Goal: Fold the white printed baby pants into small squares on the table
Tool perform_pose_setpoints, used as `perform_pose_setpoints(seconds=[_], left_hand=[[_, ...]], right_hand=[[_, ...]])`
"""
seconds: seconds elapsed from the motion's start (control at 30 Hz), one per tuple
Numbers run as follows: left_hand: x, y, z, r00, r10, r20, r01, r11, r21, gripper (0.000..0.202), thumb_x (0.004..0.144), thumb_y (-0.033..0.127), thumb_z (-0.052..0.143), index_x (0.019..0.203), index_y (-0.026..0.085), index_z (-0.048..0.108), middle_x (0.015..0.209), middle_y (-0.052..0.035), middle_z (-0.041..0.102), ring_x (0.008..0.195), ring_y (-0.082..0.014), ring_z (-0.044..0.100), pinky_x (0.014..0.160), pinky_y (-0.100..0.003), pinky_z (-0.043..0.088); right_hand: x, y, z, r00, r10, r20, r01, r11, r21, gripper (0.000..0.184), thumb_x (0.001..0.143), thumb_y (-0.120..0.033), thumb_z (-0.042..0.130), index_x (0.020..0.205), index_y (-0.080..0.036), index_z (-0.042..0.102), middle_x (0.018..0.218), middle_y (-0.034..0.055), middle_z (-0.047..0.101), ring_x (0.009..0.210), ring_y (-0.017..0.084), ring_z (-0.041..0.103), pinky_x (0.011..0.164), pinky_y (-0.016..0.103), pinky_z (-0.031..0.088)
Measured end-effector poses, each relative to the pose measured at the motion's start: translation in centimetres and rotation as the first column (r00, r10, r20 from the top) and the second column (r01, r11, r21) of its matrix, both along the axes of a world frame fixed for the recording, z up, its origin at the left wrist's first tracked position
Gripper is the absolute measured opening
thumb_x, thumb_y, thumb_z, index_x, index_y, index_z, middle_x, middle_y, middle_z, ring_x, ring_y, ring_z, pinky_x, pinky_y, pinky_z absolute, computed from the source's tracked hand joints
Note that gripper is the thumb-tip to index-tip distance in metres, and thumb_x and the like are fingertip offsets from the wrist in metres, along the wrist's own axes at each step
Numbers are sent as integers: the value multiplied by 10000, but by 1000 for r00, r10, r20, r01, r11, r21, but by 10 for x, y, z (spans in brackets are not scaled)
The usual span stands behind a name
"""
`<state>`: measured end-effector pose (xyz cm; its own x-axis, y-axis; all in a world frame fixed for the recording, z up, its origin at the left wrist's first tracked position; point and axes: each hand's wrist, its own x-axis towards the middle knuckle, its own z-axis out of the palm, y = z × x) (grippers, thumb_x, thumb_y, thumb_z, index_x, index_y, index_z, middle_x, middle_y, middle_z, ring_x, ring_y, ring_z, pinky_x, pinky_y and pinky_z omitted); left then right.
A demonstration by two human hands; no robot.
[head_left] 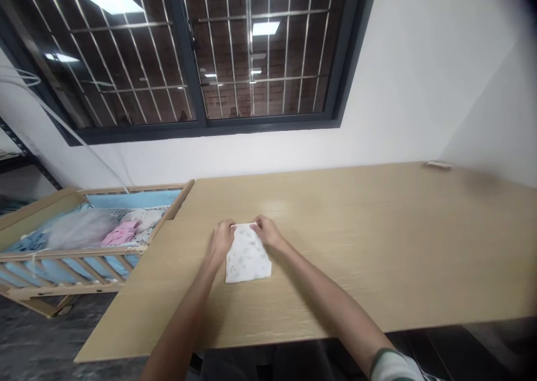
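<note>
A small white folded cloth (247,258) with a faint print lies flat on the light wooden table (377,247). My left hand (221,238) rests at the cloth's far left corner, fingers curled and pinching its edge. My right hand (267,231) grips the far right corner the same way. Both forearms reach in from the near edge of the table.
A wooden baby crib (84,252) with blue lining stands left of the table, holding pink, white and grey clothes. A barred window fills the wall behind. A small flat object (437,164) lies at the table's far right edge.
</note>
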<state>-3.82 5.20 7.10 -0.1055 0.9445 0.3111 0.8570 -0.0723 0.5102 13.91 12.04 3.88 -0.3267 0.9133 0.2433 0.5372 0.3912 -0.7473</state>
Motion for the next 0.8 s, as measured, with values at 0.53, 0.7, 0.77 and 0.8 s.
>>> perform_pose_setpoints(seconds=[0.53, 0.7, 0.77, 0.8], left_hand=[[79, -149, -104, 883, 81, -463, -18, 990, 140, 537, 975, 499, 459, 1199, 83, 714, 1194, -257, 693, 1122, -431, 630, 988, -625, 455], [82, -153, -100, 890, 135, -436, -79, 987, 143, 509, 987, 429, 452, 1273, 67, 667, 1303, -247, 643, 1277, -423, 540, 1064, -602, 417], [81, -153, -98, 898, 140, -417, -77, 983, 165, 538, 984, 427, 459, 1381, 87, 587, 1426, -240, 561, 1361, -415, 469, 1078, -589, 413], [80, -153, -99, 900, 138, -413, -70, 982, 175, 554, 982, 426, 463, 1418, 97, 553, 1470, -236, 522, 1382, -411, 448, 1080, -584, 414]], right_hand=[[-5, -95, 14, 536, 766, 355, -830, 555, 56, 535, 1068, -426, 355, 1574, -253, 345, 1647, 59, 300, 1520, 196, 264, 1239, 367, 222], [-10, -65, -17, 554, 708, 437, -770, 636, -55, 577, 1065, -505, 323, 1590, -268, 298, 1657, 52, 249, 1544, 205, 184, 1260, 447, 133], [-11, -40, -21, 610, 651, 452, -718, 695, -32, 575, 1059, -508, 348, 1589, -293, 294, 1656, 38, 250, 1546, 213, 175, 1262, 469, 107], [-11, -27, -22, 635, 621, 459, -692, 721, -17, 570, 1057, -505, 357, 1586, -301, 300, 1656, 33, 254, 1546, 216, 175, 1262, 473, 98]])
